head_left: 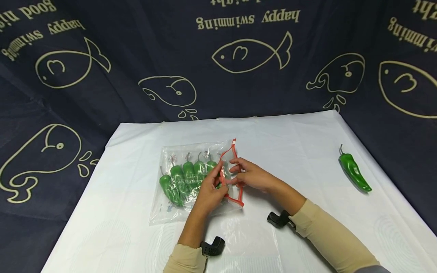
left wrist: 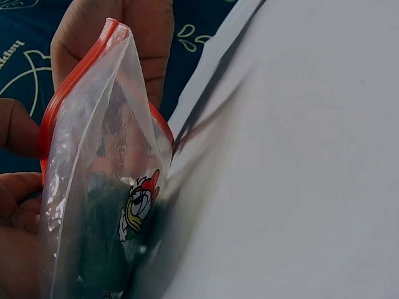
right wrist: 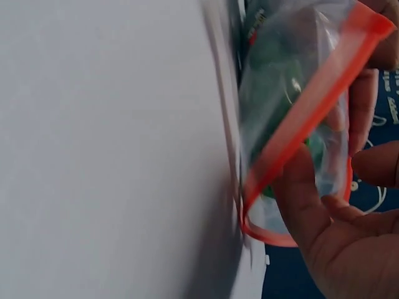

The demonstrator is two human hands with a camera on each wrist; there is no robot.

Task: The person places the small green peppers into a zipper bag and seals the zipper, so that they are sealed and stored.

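A clear zip bag [head_left: 155, 212] with a red zip edge lies on the white table, holding several green peppers [head_left: 176, 178] side by side. Its mouth faces right and gapes. My left hand [head_left: 209, 192] grips the bag near the mouth, thumb and fingers about the red edge. At the opening is my right hand [head_left: 254, 176], fingers loosely bent and touching the red rim. In the right wrist view, one of its fingers [right wrist: 300, 193] lies against the rim, with the thumb [right wrist: 377, 165] apart. A duck print [left wrist: 138, 205] shows on the bag in the left wrist view.
One loose green pepper [head_left: 354, 172] lies far right on the table [head_left: 300, 144]. A faint clear sheet [head_left: 259, 242] lies flat near the front. Dark curtains [head_left: 252, 91] with fish drawings surround the table. A black wrist device [head_left: 213, 247] sits on each forearm.
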